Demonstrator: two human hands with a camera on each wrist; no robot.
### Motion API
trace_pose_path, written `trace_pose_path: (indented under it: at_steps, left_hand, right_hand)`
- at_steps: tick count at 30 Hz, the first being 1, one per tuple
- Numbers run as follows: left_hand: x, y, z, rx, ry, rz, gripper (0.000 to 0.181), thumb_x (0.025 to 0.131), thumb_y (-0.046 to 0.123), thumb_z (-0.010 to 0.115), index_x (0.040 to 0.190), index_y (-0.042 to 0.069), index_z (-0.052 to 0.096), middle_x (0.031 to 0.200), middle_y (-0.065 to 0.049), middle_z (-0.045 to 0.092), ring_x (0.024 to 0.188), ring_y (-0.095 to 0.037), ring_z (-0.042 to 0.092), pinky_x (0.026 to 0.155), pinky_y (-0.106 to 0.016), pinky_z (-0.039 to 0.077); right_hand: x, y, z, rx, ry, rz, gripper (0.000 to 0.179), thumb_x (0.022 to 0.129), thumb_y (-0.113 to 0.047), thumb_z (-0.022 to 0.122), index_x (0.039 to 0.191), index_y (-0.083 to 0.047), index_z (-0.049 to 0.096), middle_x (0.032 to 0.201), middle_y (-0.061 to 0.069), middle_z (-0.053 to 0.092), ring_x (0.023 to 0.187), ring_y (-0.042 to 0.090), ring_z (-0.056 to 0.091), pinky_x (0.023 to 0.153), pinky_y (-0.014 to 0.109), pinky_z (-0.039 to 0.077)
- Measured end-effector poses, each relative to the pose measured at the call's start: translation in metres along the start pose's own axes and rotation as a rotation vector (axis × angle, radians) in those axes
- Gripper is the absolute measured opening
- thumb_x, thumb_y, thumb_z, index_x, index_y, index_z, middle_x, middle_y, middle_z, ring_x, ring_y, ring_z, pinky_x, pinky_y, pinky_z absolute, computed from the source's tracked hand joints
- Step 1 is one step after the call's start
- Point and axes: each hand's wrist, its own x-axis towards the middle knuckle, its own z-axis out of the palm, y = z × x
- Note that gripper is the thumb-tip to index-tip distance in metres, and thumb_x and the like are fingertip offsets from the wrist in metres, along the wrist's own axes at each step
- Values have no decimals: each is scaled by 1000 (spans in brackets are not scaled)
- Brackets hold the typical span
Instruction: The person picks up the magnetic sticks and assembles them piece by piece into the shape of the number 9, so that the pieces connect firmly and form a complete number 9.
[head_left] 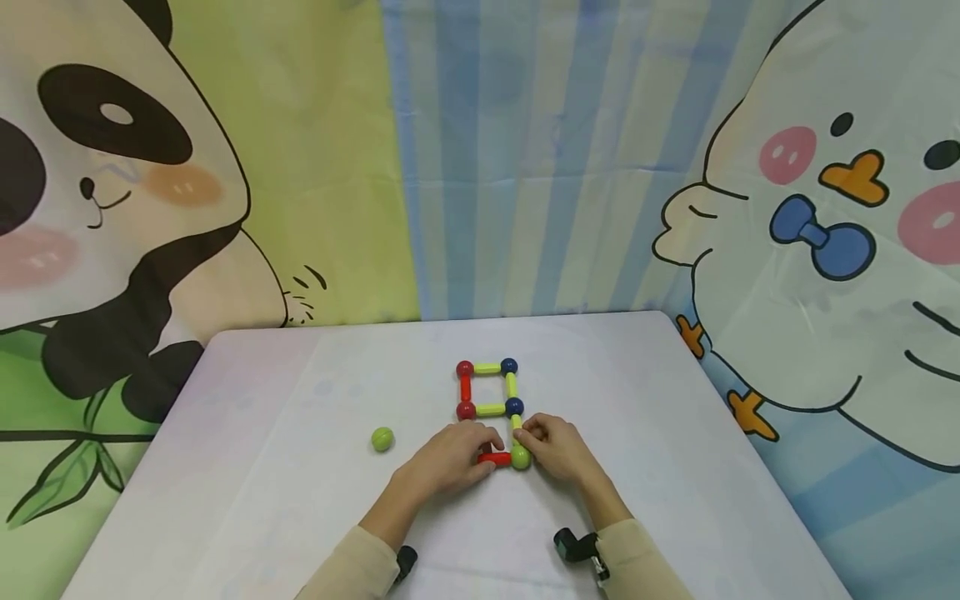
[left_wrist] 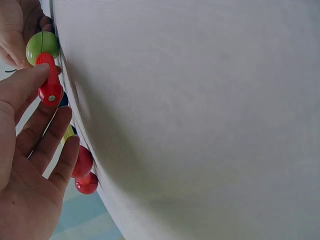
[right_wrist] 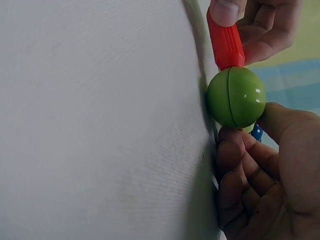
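Observation:
My left hand (head_left: 448, 457) pinches a short red magnetic rod (head_left: 497, 459) between thumb and fingers. The rod's other end meets a green ball (head_left: 521, 457). On the far side of that ball, my right hand (head_left: 558, 450) holds it with thumb and fingertips, close to where a yellow-green rod (head_left: 516, 422) joins it. This rod leads up to a blue ball (head_left: 513, 407), a corner of a square lying on the table. Two red balls, another blue ball (head_left: 509, 366), yellow-green rods and a red rod (head_left: 466, 388) make up the square. In the left wrist view, the red rod's free end (left_wrist: 51, 98) shows a silvery disc.
A loose green ball (head_left: 382, 439) lies left of the square. The white-covered table (head_left: 300, 492) reaches back to a printed curtain (head_left: 510, 167) with a panda and a chick. Each wrist carries a small black camera (head_left: 573, 546).

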Motion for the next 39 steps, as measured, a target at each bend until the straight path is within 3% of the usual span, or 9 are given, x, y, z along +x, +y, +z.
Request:
trace_pose_path:
  at_steps: [5, 12, 15, 20, 23, 29, 34, 39]
  left_hand:
    - [0, 0, 1, 4, -18, -45, 25, 92, 25, 76, 116, 24, 71, 93, 9, 62, 82, -7, 53, 77, -26, 49]
    - [0, 2, 2, -3, -11, -41, 25, 92, 26, 76, 116, 22, 71, 94, 10, 64, 83, -8, 55, 81, -29, 52]
    - [-3, 0, -6, -12, 12, -63, 25, 93, 25, 74, 118, 23, 71, 105, 9, 65, 95, -10, 60, 91, -34, 54]
    - [-11, -4, -27, 8, 82, -114, 27, 95, 27, 72, 121, 21, 70, 124, 4, 63, 117, -17, 59, 104, -43, 50]
    - [-16, -6, -35, 93, 110, -126, 29, 94, 29, 75, 122, 21, 71, 124, 2, 65, 119, -22, 58, 105, -46, 48]
    - [-27, -20, -38, 281, 182, -172, 33, 90, 30, 78, 122, 26, 71, 130, 0, 62, 131, -27, 50, 106, -51, 43]
    - [-42, -36, -38, 292, 245, -223, 38, 88, 28, 80, 124, 25, 69, 142, -6, 56, 135, -32, 44, 102, -54, 41]
    - [-58, -50, -39, 262, 263, -261, 40, 87, 26, 80, 125, 23, 69, 145, -9, 53, 136, -36, 43, 100, -56, 41]
  right_hand:
    - [0, -4, -1, -6, -10, -19, 39, 102, -39, 64, 125, -9, 54, 93, 0, 65, 75, 13, 55, 70, 32, 46]
    - [-7, -7, -8, -24, -45, -64, 38, 98, -39, 69, 123, -14, 55, 123, 7, 53, 73, 12, 51, 64, 27, 46]
    - [-12, -8, -8, -55, -69, -141, 36, 97, -38, 71, 122, -17, 57, 128, 5, 48, 71, 9, 51, 61, 24, 45]
    - [-14, -15, -5, -160, -108, -255, 39, 97, -44, 69, 126, -20, 59, 136, 0, 42, 79, 10, 52, 68, 27, 46]
    - [-15, -17, -3, -206, -141, -254, 40, 94, -47, 73, 125, -24, 62, 140, 0, 40, 87, 14, 55, 75, 32, 48]
    - [-18, -12, -3, -213, -153, -194, 38, 86, -44, 82, 118, -29, 67, 145, 3, 37, 95, 20, 56, 80, 39, 49]
    - [-18, -11, -2, -215, -179, -201, 32, 85, -41, 84, 111, -31, 70, 148, 3, 36, 97, 20, 56, 82, 39, 48]
    - [-15, -16, -1, -223, -189, -218, 26, 87, -37, 83, 109, -32, 71, 149, 1, 37, 101, 20, 57, 85, 40, 51]
